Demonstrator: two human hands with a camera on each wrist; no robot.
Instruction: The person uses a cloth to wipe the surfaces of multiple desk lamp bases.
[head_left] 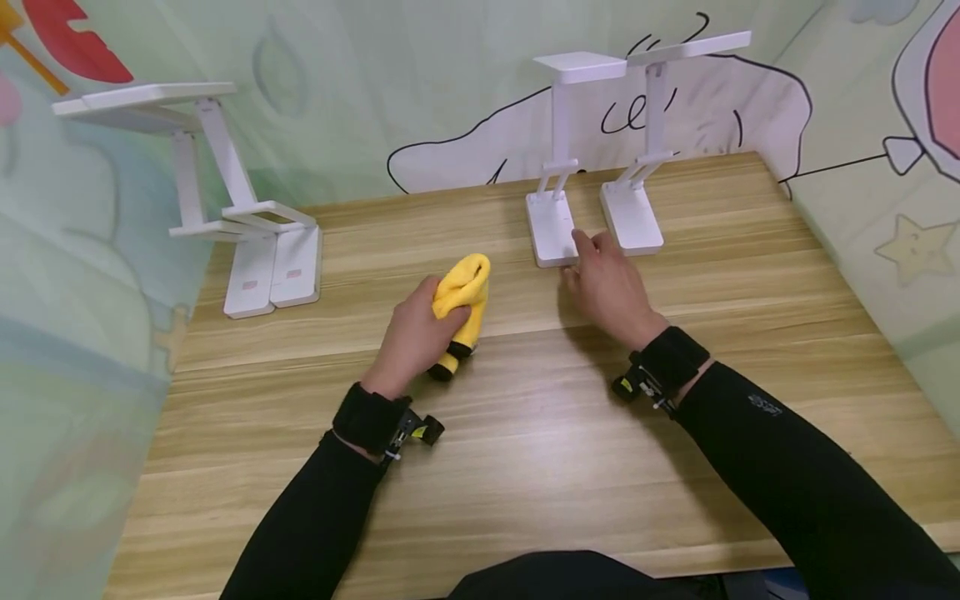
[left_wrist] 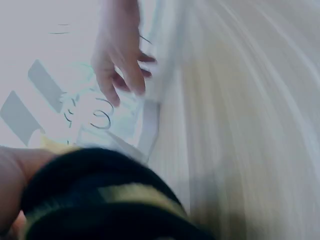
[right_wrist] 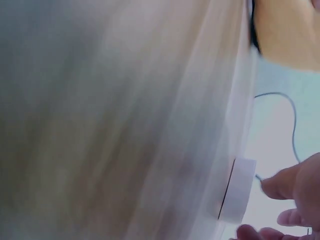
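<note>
In the head view my left hand grips a folded yellow cloth item with black-banded ends, held over the middle of the table. Its exact kind is unclear. The black end fills the lower part of the left wrist view. My right hand holds nothing, its fingers loosely bent beside the base of a white desk lamp; whether they touch it I cannot tell. A second white desk lamp stands just to the right. The right wrist view shows a white lamp base near my right thumb.
Two more white desk lamps stand side by side at the table's left back, their heads reaching left. A wood-grain table lies under everything. Printed cartoon cloth hangs close behind and along both sides.
</note>
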